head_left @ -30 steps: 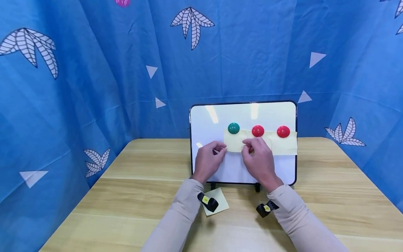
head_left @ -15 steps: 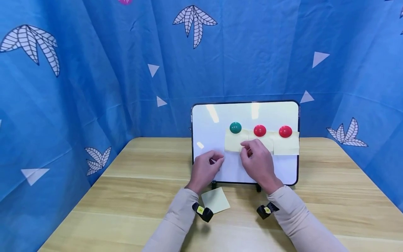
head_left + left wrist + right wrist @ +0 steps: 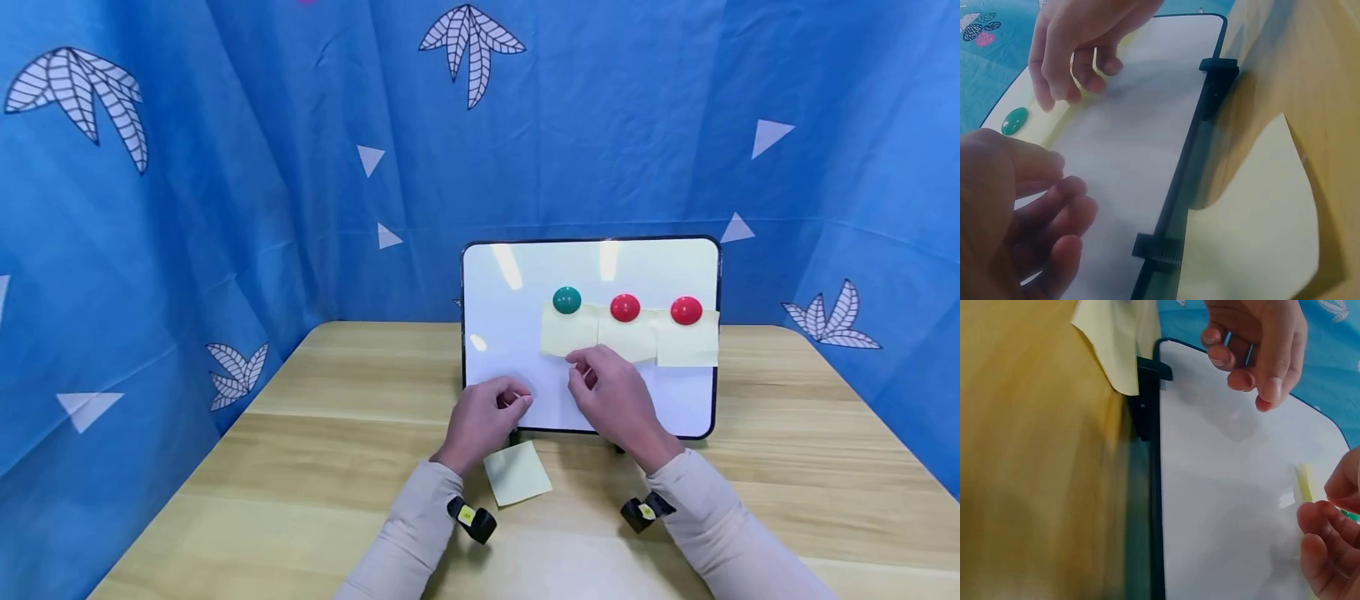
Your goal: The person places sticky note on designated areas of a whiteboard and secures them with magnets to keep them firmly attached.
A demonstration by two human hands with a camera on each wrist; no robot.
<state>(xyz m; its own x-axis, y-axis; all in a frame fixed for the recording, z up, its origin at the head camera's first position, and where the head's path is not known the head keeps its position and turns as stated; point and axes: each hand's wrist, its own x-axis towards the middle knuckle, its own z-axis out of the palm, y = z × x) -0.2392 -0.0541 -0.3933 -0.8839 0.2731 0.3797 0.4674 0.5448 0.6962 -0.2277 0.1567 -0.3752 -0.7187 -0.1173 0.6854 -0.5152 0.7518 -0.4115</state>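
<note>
A whiteboard [image 3: 502,333] stands on the table, with three pale yellow sticky notes in a row. A green round magnet [image 3: 567,300] sits at the top of the left note [image 3: 568,333]. Red round magnets top the middle note [image 3: 627,337] and the right note [image 3: 687,342]. My right hand [image 3: 618,400] is in front of the board by the lower edges of the left and middle notes, fingers loosely curled, holding nothing. Whether it touches the paper I cannot tell. My left hand [image 3: 483,421] hovers before the board's lower left, loosely curled, with nothing in it.
A loose pale yellow sticky note [image 3: 519,475] lies on the wooden table [image 3: 337,467] in front of the board, near my left wrist. Small black feet [image 3: 1219,81] support the board's lower edge. A blue patterned curtain [image 3: 615,150] hangs behind.
My left hand has come away from the left note, moving down and to the left. The right hand has dropped slightly below that note. The head view has shifted a little.
</note>
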